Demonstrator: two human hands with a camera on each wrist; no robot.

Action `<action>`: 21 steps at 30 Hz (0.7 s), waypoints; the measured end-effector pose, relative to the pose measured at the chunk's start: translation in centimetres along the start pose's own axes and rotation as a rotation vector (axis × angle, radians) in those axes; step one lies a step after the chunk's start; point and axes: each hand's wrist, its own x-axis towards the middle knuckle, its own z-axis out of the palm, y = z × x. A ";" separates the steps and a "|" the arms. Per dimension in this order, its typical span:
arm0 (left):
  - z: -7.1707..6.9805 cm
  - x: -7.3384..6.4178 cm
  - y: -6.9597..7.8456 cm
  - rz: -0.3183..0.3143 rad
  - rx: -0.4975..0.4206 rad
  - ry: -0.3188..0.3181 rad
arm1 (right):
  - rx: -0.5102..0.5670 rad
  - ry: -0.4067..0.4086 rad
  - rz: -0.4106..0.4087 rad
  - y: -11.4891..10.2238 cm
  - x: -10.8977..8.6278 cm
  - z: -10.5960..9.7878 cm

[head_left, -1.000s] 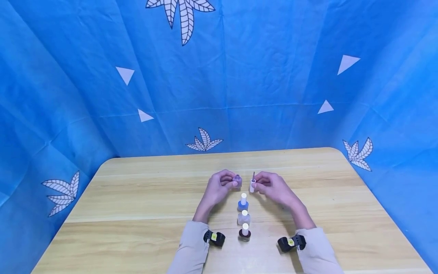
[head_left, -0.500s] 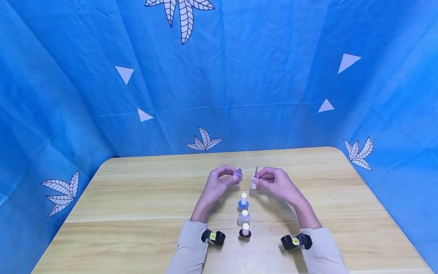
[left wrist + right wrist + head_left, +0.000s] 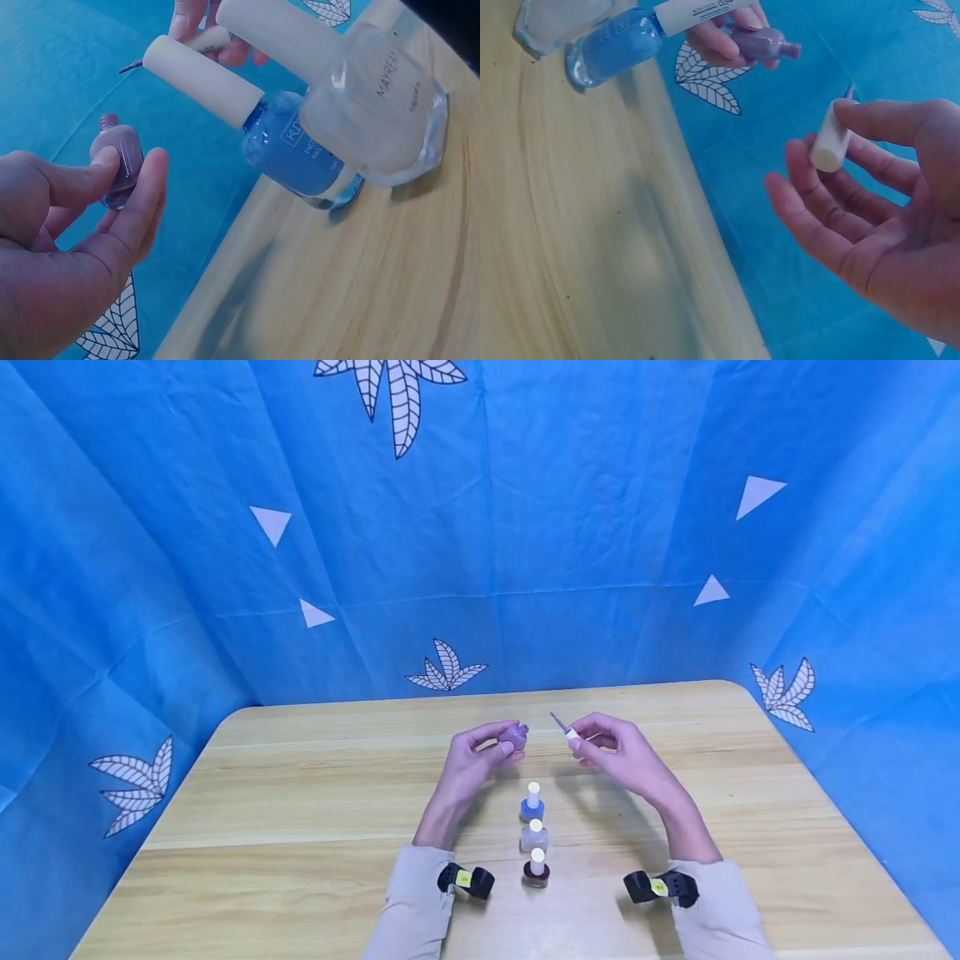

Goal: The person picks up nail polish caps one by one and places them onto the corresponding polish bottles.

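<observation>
My left hand (image 3: pixel 468 766) pinches an uncapped mauve nail polish bottle (image 3: pixel 120 161) between thumb and fingers, its neck tilted to the right in the head view. To its right, my right hand (image 3: pixel 624 757) pinches the white cap (image 3: pixel 831 139) of a nail polish brush. The brush (image 3: pixel 559 722) points up and to the left, toward the bottle, with a gap between them. Both are held above the table. Nearer the body stands a capped blue nail polish bottle (image 3: pixel 292 146), closest of the standing bottles to the hands.
Behind the blue bottle, toward the body, stand a clear nail polish bottle (image 3: pixel 375 105) and a dark one (image 3: pixel 536 872), all in a row with white caps. The wooden table (image 3: pixel 315 793) ends at a blue curtain (image 3: pixel 600 527) with leaf prints.
Both hands have risen off the table and moved slightly apart. The mauve bottle has tipped to the right; the brush has turned from upright to slanting left. The standing bottles have stayed put.
</observation>
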 end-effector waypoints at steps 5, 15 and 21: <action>-0.1 -0.1 0.2 -0.010 0.016 0.029 | -0.004 0.017 -0.025 0.0 -0.1 -0.6; 0.0 -0.3 0.8 0.037 -0.067 0.044 | 0.076 0.099 -0.038 -0.4 -0.2 -1.3; 0.2 -0.4 1.2 0.004 -0.143 0.013 | 0.132 0.101 -0.053 -0.6 -0.2 -1.5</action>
